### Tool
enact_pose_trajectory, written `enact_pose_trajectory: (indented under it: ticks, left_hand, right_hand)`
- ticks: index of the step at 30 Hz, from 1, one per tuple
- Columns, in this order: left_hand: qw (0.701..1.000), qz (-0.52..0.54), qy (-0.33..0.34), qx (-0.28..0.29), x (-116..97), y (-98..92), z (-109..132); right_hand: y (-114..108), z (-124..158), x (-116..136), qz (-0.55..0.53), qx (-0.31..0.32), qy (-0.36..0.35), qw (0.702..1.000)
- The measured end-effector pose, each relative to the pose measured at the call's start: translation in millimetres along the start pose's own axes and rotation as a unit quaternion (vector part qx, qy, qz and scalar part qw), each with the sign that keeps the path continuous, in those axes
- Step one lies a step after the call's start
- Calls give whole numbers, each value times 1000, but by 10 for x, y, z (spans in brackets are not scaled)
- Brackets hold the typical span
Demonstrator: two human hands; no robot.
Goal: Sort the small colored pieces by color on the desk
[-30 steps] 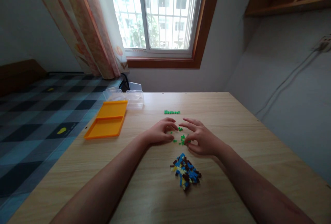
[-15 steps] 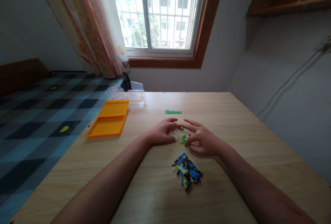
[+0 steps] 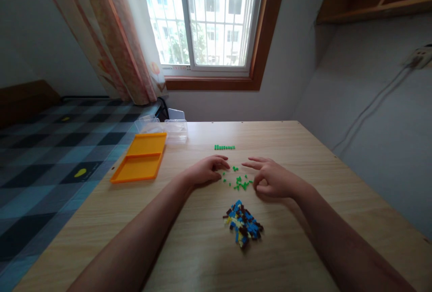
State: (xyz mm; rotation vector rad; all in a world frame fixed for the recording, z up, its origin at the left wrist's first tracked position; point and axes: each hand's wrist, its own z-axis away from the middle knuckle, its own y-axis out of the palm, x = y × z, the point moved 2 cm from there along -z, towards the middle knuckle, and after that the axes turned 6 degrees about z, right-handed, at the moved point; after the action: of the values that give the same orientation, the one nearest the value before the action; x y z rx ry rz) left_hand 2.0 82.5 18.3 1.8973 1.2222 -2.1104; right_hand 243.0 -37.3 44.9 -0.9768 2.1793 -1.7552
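Observation:
Several small loose green pieces [image 3: 240, 182] lie scattered on the wooden table [image 3: 303, 148], between my two hands. My left hand [image 3: 205, 171] rests on the table just left of them, fingers curled loosely, nothing visible in it. My right hand [image 3: 272, 177] rests just right of them, index finger stretched out, the other fingers bent, holding nothing I can see. Beyond the hands, a short straight row of joined green pieces [image 3: 224, 147] lies on the table. Nearer to me sits a heap of blue, brown and yellow pieces [image 3: 242, 223].
An orange tray-like lid [image 3: 140, 162] lies at the table's left edge, with clear plastic boxes [image 3: 168, 128] behind it. A bed with a checked cover [image 3: 50, 157] stands left of the table. Wall and window are beyond the far edge.
My hands have drawn apart, the right one sliding to the right, uncovering the loose green pieces between them. The view has shifted slightly.

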Motion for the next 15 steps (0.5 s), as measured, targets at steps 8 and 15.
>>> enact_pose_trajectory:
  ticks: [8, 15]
  left_hand:
    - [978, -122, 28, -168, 32, 27, -45]
    - [943, -289, 7, -164, -48, 143, -38]
  right_hand:
    - [136, 46, -376, 35, -86, 79, 992]
    - [359, -168, -286, 16, -104, 41, 994]
